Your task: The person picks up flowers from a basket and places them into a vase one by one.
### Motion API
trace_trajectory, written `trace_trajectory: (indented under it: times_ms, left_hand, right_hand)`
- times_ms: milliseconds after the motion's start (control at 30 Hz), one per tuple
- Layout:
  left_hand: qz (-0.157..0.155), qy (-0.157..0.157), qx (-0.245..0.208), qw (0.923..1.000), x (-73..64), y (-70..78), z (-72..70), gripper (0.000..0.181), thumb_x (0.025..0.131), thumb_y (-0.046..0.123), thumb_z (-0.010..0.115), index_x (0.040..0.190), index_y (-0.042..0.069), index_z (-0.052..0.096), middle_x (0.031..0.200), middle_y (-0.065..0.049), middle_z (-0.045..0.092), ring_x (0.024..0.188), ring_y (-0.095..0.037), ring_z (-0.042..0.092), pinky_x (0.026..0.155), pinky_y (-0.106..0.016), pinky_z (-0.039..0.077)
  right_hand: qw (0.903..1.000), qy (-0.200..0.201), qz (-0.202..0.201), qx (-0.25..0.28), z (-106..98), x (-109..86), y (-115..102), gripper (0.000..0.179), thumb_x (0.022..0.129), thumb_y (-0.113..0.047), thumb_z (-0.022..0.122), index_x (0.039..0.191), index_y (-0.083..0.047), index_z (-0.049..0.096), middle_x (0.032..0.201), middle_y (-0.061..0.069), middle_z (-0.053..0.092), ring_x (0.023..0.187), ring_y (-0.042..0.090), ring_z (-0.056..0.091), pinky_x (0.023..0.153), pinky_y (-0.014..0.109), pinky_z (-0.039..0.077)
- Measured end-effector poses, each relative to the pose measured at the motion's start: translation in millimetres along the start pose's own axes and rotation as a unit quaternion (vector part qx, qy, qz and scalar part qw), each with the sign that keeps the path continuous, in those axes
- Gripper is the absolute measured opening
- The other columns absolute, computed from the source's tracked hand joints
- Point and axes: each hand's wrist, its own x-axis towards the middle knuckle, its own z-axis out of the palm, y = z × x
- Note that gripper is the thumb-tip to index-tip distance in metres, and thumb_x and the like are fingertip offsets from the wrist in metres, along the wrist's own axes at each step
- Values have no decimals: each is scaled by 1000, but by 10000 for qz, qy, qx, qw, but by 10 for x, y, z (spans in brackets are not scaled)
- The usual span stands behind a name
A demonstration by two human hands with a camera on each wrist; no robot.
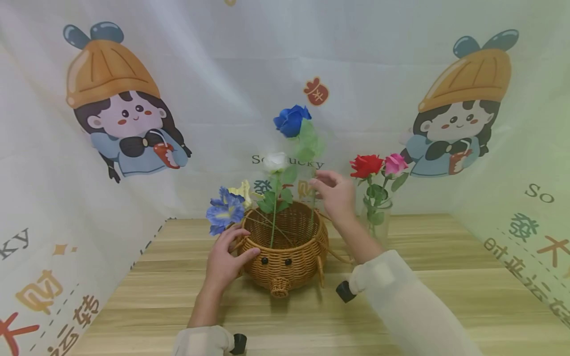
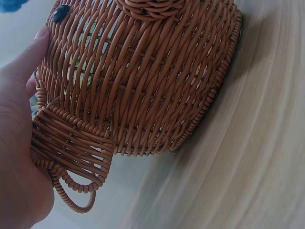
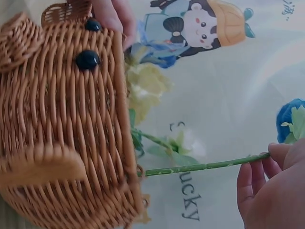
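A pig-faced wicker basket (image 1: pixel 285 267) with black bead eyes stands on the table. My left hand (image 1: pixel 224 254) grips its left rim, thumb in front near one eye; in the left wrist view that hand (image 2: pixel 19 129) lies along the basket's woven ear (image 2: pixel 71 143). With my right hand (image 1: pixel 336 195) I pinch the green stem (image 3: pixel 205 166) of a blue rose (image 1: pixel 291 121), its lower end inside the basket. A white rose (image 1: pixel 276 162), a blue-purple iris (image 1: pixel 224 210) and a pale yellow flower (image 1: pixel 242 192) also rise from the basket.
Right of the basket, behind my right forearm, a clear glass vase (image 1: pixel 383 225) holds a red rose (image 1: pixel 366 165) and a pink rose (image 1: pixel 395 164). A printed cloth (image 1: pixel 231 84) hangs behind and beside the wooden table (image 1: pixel 427 287).
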Motion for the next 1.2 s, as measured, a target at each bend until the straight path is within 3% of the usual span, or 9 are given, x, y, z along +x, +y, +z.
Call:
trace_trajectory:
  times_ms: [133,300,600,833,1033,1200]
  left_hand:
    - [-10,13,14,10000,4,-1,8,47,85,32,87,126,13,70,162,-14,47,154,-41,36,120,-62,40]
    - [-37,13,9,10000,6,10,17,48,85,33,88,125,14,71,162,-13,47,154,-41,37,121,-63,38]
    - [-30,27,16,10000,15,18,9,48,85,33,88,125,15,70,162,-13,47,153,-42,37,120,-64,38]
    - [-32,-2,-61,10000,13,19,19,48,85,32,88,126,14,70,162,-14,46,153,-42,37,118,-60,44]
    - [-97,-74,-155,9998,9,32,2,48,86,32,87,127,13,70,163,-13,45,154,-41,35,118,-58,44]
    - [-93,-65,-220,9997,3,9,7,49,86,30,87,128,12,69,163,-15,45,153,-42,38,118,-57,45]
  right_hand:
    - [9989,261,-321,221,-136,38,-10,29,96,-6,74,123,5,73,115,25,75,81,4,70,69,18,61]
    - [9948,540,-788,348,-287,51,-55,26,94,-1,74,118,9,73,105,23,76,74,-4,67,67,15,60]
    - [9883,950,-1113,437,-585,129,-175,26,95,0,73,119,9,72,86,-15,70,75,-4,68,70,14,60]
    - [9858,1079,-1286,-99,-828,183,-269,25,97,-7,73,118,7,74,89,-11,72,76,-3,66,71,11,56]
    - [9830,1279,-1275,-325,-962,201,-314,26,97,-8,72,119,7,73,84,-24,64,82,1,62,73,11,53]
    - [9821,1318,-1248,-498,-1013,208,-301,26,98,-10,72,121,3,74,86,-25,64,82,0,62,72,11,53]
